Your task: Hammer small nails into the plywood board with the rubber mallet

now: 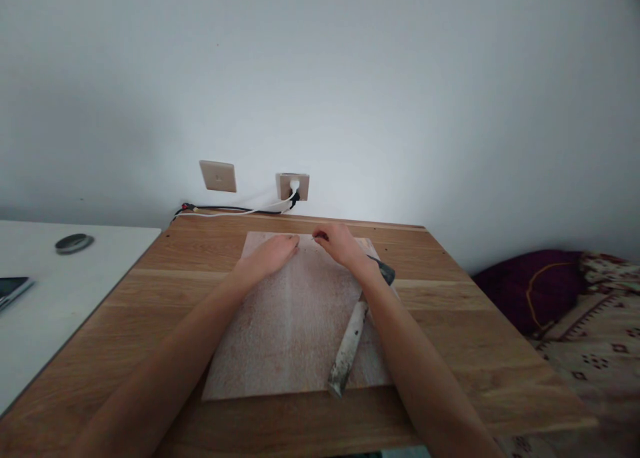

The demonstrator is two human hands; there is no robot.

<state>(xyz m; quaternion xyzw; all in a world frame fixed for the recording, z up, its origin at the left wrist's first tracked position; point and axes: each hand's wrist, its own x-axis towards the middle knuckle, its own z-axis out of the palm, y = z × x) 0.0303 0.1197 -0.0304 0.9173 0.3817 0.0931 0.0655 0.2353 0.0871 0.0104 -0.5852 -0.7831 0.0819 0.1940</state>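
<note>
A pale, stained cutting board (290, 325) lies on a wooden table (440, 325). My left hand (270, 255) rests flat on the board's far part, fingers together and stretched toward the far edge. My right hand (340, 243) is beside it at the far edge, fingers curled in a pinch on something too small to name. A knife (350, 345) lies on the board's right side, its blade pointing toward me; its dark handle (384, 270) passes under my right forearm.
A white table (60, 291) adjoins on the left with a round dark lid (74, 243) and a phone (13, 289). Wall sockets (293, 186) with plugged cables are behind the table. Patterned fabric and a purple cushion (530, 285) lie at the right.
</note>
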